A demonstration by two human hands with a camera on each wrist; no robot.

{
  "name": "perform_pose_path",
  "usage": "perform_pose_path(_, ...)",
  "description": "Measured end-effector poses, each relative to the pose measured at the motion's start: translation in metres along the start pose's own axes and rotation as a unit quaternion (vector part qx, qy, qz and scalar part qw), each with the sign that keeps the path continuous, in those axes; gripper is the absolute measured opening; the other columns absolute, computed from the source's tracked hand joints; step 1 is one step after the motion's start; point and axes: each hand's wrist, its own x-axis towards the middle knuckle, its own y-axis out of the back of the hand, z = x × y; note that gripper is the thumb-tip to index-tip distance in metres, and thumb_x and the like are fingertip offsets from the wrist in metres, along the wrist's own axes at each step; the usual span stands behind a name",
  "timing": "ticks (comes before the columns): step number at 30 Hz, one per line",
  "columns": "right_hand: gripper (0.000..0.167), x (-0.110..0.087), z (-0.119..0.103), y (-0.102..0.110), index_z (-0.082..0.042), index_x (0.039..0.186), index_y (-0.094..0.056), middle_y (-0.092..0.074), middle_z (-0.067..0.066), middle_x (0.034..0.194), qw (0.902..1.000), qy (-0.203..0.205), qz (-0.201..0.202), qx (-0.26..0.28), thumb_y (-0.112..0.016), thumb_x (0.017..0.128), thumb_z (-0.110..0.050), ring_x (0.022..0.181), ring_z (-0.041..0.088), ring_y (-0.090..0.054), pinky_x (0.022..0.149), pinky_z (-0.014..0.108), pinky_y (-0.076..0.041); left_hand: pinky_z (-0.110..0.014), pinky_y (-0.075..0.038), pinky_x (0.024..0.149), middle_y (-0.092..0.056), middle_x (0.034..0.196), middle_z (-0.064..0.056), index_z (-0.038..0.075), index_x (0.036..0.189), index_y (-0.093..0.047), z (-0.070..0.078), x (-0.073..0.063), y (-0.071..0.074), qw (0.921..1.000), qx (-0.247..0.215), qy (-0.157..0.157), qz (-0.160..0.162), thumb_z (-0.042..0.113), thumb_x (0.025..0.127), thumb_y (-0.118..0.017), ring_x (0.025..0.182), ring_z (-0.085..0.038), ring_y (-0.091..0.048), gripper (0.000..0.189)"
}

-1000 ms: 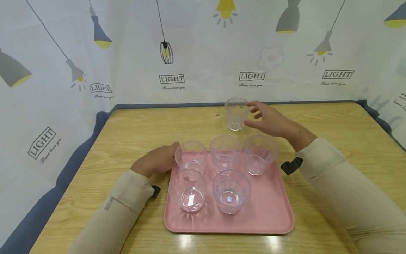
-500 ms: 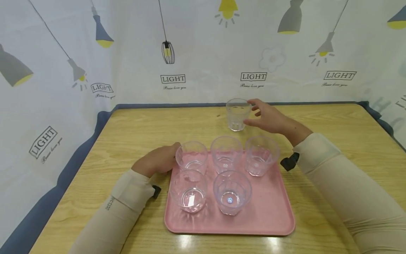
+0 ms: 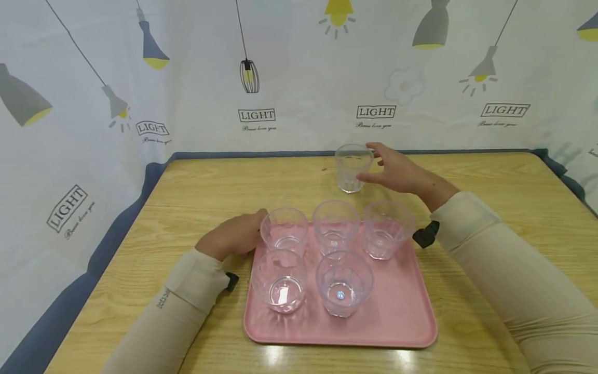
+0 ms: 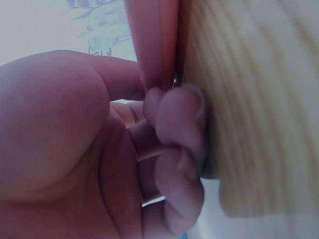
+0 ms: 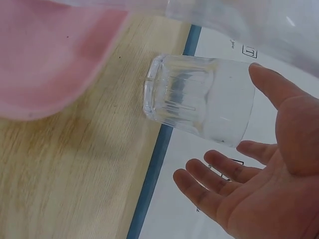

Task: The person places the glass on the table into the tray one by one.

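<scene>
On a pink tray (image 3: 402, 317) stand several clear tumblers, among them a front tumbler (image 3: 343, 291) and a back right tumbler (image 3: 388, 234). My left hand (image 3: 235, 234) grips the tray's left edge, thumb on one side and curled fingers on the other in the left wrist view. Behind the tray, a lone clear tumbler (image 3: 351, 169) stands upright on the table. My right hand (image 3: 397, 169) is at its right side, thumb and index finger spread right at the rim. The other fingers (image 5: 199, 194) stretch out apart from the tumbler in the right wrist view.
The wooden table (image 3: 196, 182) ends at a blue-bordered cloth backdrop (image 3: 299, 104) printed with lamps, close behind the lone tumbler. In the right wrist view, a nearer tumbler (image 5: 229, 20) overlaps the top of the picture. The tray's front right part is bare.
My right hand has edged in a little, its thumb now reaching further across the lone tumbler. The left hand stays at the tray's edge, and the head view has shifted slightly.
</scene>
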Motion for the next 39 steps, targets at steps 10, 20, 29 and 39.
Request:
perform_pose_path(10,0.092,0.002,-0.004,-0.002,-0.010,0.161,-0.006,-0.019,0.023,0.164,0.9999,0.006,-0.010,-0.004,-0.062,0.097,-0.046,0.146,0.046,-0.031,0.113,0.062,-0.033,-0.031,-0.048,0.053,-0.061,0.083,-0.008,0.015,0.112,-0.050,-0.003,0.002,-0.001,1.0000,-0.001,0.000,-0.001,0.030,0.104,-0.048,0.055,-0.019,-0.057,0.017)
perform_pose_path(20,0.095,0.006,-0.006,-0.004,-0.011,0.161,-0.002,-0.023,0.022,0.163,0.9999,-0.004,-0.013,-0.007,-0.061,0.096,-0.049,0.146,0.045,-0.032,0.112,0.061,-0.035,-0.031,-0.047,0.054,-0.059,0.083,-0.008,0.016,0.112,-0.049,-0.004,0.001,-0.002,1.0000,-0.001,0.001,0.001,0.032,0.105,-0.046,0.056,-0.019,-0.057,0.018)
perform_pose_path(29,0.099,0.010,-0.007,-0.004,-0.009,0.160,0.000,-0.028,0.024,0.160,0.9998,-0.010,-0.016,-0.006,-0.060,0.095,-0.053,0.144,0.045,-0.033,0.112,0.061,-0.034,-0.030,-0.047,0.052,-0.060,0.082,-0.008,0.015,0.112,-0.049,-0.003,0.000,-0.001,1.0000,-0.001,0.000,0.001,0.031,0.105,-0.046,0.054,-0.018,-0.056,0.017)
perform_pose_path(39,0.102,0.012,-0.010,-0.002,-0.008,0.160,0.004,-0.029,0.025,0.159,0.9991,-0.027,-0.032,0.006,-0.060,0.095,-0.053,0.143,0.046,-0.034,0.113,0.061,-0.034,-0.030,-0.046,0.051,-0.059,0.081,-0.008,0.014,0.112,-0.048,-0.004,0.001,0.000,1.0000,-0.006,0.000,-0.001,0.030,0.105,-0.046,0.053,-0.018,-0.055,0.017)
